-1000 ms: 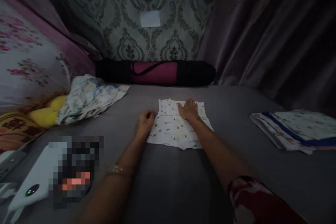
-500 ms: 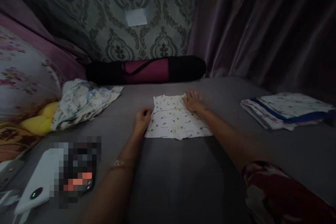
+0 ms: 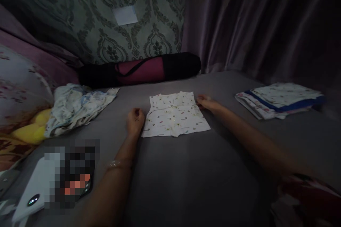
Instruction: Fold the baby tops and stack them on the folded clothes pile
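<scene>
A white cloth (image 3: pixel 176 118) with small coloured prints lies flat on the grey bed sheet (image 3: pixel 181 173), a crease running across its upper part. My left hand (image 3: pixel 135 120) rests at the cloth's left edge, its fingers curled in; what they hold, if anything, is hidden. Just beyond the right edge is my right hand (image 3: pixel 207 103), fingers bent toward the cloth and slightly blurred. Whether those fingers touch or pinch the edge cannot be made out.
A stack of folded cloths (image 3: pixel 282 97) lies at the right. Crumpled printed cloth (image 3: pixel 77 108) and a yellow plush item (image 3: pixel 32 127) lie at the left. Nearer left are a white device (image 3: pixel 34 188) and a pixelated patch. A black and pink long bag (image 3: pixel 141 71) lies along the wall.
My right hand has come off the cloth's top right corner to a spot beside its right edge, uncovering that corner. My left hand stays at the left edge. The camera view has shifted slightly.
</scene>
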`<state>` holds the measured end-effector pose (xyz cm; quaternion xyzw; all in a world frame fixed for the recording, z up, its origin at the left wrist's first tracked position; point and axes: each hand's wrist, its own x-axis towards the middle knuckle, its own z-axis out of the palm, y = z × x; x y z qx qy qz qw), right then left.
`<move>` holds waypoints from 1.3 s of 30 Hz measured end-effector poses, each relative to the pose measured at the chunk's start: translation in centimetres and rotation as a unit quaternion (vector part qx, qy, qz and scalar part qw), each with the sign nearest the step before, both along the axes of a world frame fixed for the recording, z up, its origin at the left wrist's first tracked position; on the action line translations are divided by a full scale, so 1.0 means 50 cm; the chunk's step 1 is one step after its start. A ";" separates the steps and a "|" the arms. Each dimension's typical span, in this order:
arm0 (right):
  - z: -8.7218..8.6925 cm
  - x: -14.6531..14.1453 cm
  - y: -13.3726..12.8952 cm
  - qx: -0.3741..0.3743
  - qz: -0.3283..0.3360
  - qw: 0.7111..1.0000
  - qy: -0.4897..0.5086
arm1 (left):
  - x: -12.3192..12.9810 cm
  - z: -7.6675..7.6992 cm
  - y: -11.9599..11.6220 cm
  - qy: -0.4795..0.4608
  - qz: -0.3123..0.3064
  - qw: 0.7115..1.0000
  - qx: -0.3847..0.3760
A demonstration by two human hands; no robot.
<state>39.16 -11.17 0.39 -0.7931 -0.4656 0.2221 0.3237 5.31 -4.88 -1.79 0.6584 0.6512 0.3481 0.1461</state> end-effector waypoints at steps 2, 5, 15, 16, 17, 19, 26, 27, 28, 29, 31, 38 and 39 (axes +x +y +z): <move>0.001 0.003 -0.050 -0.027 0.007 0.998 0.062 | -0.003 0.001 -0.002 0.028 0.017 0.999 -0.022; 0.005 -0.005 -0.118 -0.063 0.038 0.993 0.098 | -0.004 0.004 -0.007 0.056 0.018 0.997 -0.039; 0.014 -0.029 -0.240 -0.033 0.227 0.971 -0.065 | -0.011 0.046 -0.061 0.146 0.003 0.985 -0.092; 0.015 -0.029 -0.249 -0.033 0.244 0.967 -0.061 | -0.015 0.050 -0.069 0.152 -0.007 0.983 -0.107; 0.017 -0.028 -0.258 -0.035 0.259 0.964 -0.058 | -0.020 0.052 -0.077 0.156 -0.017 0.980 -0.120; 0.019 -0.026 -0.271 -0.035 0.278 0.958 -0.065 | -0.031 0.055 -0.091 0.154 -0.035 0.978 -0.138; 0.022 -0.026 -0.277 0.037 0.311 0.933 -0.175 | -0.061 0.068 -0.144 0.076 -0.232 0.953 -0.178; 0.022 -0.026 -0.275 0.045 0.317 0.929 -0.185 | -0.063 0.072 -0.151 0.064 -0.253 0.949 -0.177; 0.021 -0.026 -0.273 0.054 0.323 0.924 -0.195 | -0.065 0.076 -0.158 0.054 -0.276 0.943 -0.179; 0.020 -0.025 -0.271 0.066 0.328 0.919 -0.207 | -0.068 0.079 -0.163 0.045 -0.299 0.935 -0.183; 0.019 -0.022 -0.269 0.090 0.338 0.907 -0.235 | -0.074 0.081 -0.170 0.041 -0.337 0.923 -0.180; 0.023 -0.013 -0.265 0.131 0.367 0.861 -0.328 | -0.079 0.049 -0.154 0.107 -0.375 0.921 0.010; 0.020 -0.011 -0.263 0.136 0.379 0.855 -0.326 | -0.078 0.045 -0.151 0.123 -0.375 0.918 0.034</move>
